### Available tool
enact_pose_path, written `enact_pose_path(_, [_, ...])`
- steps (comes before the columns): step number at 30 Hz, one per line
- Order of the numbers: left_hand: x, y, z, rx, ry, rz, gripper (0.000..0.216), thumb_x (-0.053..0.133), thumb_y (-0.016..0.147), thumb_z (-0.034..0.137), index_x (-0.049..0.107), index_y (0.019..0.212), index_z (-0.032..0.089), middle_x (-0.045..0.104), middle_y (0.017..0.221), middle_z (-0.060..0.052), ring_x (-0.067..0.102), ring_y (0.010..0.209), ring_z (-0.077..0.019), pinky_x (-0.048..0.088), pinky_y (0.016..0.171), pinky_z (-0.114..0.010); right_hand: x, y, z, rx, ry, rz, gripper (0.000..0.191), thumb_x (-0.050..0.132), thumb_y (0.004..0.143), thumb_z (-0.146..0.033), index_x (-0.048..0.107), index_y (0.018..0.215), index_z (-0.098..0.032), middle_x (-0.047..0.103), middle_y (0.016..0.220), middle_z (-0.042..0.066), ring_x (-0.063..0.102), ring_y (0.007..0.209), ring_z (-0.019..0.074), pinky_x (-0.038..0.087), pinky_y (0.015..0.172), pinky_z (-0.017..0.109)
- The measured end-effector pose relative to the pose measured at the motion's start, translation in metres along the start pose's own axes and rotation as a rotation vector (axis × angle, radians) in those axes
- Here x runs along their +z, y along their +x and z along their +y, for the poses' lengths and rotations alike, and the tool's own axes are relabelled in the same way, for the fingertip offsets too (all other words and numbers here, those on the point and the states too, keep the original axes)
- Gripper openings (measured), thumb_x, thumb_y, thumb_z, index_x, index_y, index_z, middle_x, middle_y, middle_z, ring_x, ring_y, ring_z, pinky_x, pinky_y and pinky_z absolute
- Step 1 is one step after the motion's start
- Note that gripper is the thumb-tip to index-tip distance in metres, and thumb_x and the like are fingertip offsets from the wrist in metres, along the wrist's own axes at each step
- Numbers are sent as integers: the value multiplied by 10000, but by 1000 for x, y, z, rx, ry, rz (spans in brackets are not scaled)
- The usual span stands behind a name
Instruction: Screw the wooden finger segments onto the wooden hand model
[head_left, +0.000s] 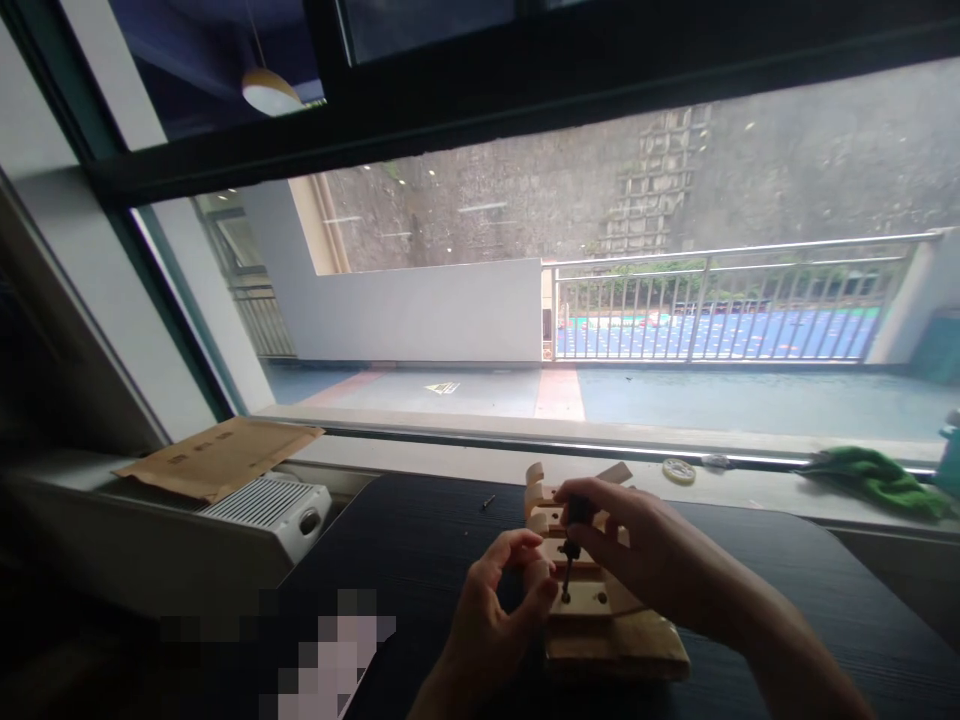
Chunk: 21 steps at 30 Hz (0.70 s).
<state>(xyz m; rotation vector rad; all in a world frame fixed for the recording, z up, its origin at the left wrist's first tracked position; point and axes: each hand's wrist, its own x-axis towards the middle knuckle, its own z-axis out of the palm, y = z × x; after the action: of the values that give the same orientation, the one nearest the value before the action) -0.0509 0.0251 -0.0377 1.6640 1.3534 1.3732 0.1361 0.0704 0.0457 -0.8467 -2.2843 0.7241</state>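
A small wooden assembly [600,610] of pale slotted pieces lies on the dark table [420,540] in front of me. My right hand [637,545] is closed round the black handle of a small screwdriver [571,555], whose shaft points down onto a flat wooden piece. My left hand [495,600] is curled just to the left, with thumb and fingers pinched against the edge of the wooden assembly. A tiny dark screw [488,501] lies loose on the table behind.
A white heater-like appliance [274,510] with a cardboard sheet [221,455] on it stands at the left. On the window sill lie a roll of tape [679,470] and a green cloth [874,478]. A large window faces a terrace with railings.
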Motion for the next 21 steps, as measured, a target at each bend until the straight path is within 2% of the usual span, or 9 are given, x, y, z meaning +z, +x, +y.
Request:
enact_pose_path(3, [-5, -3, 6, -55, -5, -161, 346, 632, 734, 191, 560, 1072, 203, 669, 1012, -37, 608, 980, -201, 459, 882, -299, 2, 1, 4, 25, 15, -19, 266, 476, 892, -261, 570, 1141, -276, 671, 970, 24, 606, 761, 132, 463, 621, 236])
enact_pose_path(6, [-6, -2, 8, -69, 20, -209, 387, 611, 717, 131, 556, 1090, 220, 659, 1008, -11, 614, 956, -181, 455, 890, -285, 6, 3, 7, 22, 11, -15, 287, 519, 864, -259, 572, 1146, -283, 671, 956, 14, 605, 753, 129, 464, 618, 231])
enact_pose_path(12, [2, -3, -1, -24, 17, -179, 339, 598, 720, 109, 600, 1039, 225, 657, 1023, -1, 603, 987, -177, 458, 900, -266, 10, 6, 8, 2, -2, 19, 316, 523, 856, -243, 568, 1169, -250, 680, 922, 28, 608, 751, 145, 464, 602, 236])
enact_pose_path(17, [6, -1, -3, -36, -20, -184, 310, 572, 743, 118, 610, 1036, 211, 661, 994, -16, 593, 1009, -192, 469, 889, -279, 14, 10, 13, -25, -49, 82, 239, 542, 842, -252, 591, 1074, -222, 672, 807, 16, 599, 702, 147, 462, 599, 249])
enact_pose_path(21, [6, -1, -3, -46, -37, -180, 329, 577, 751, 113, 599, 1060, 226, 644, 1019, -4, 605, 980, -173, 466, 884, -263, 15, 9, 12, -14, -52, 105, 328, 562, 838, -252, 567, 1166, -250, 670, 811, 2, 608, 690, 133, 464, 584, 229])
